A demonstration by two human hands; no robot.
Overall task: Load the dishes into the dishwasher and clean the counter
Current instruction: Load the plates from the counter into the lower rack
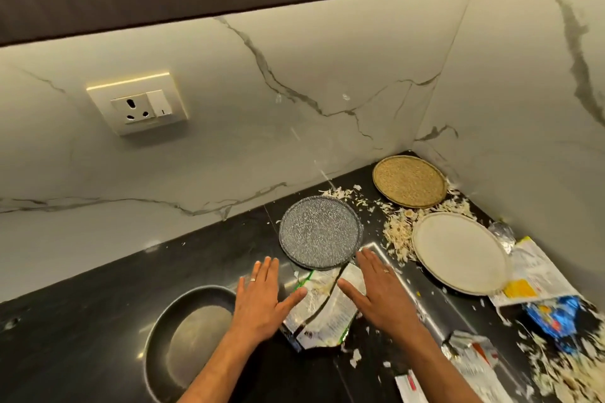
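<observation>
Home kitchen: marble backsplash (294, 82), dark counter (98, 304), pan (183, 337).

The single head view is looking forward and steeply down from close above the black counter (98, 314), facing its marble corner; its wide lens is seemingly bending the edges

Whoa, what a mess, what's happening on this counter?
A person is reaching both open hands, left hand and right hand, over a torn silvery snack wrapper on the black stone counter. Neither hand grips anything. A speckled grey round plate, a cream round plate, a woven round mat and a dark frying pan sit among scattered food shreds.
</observation>
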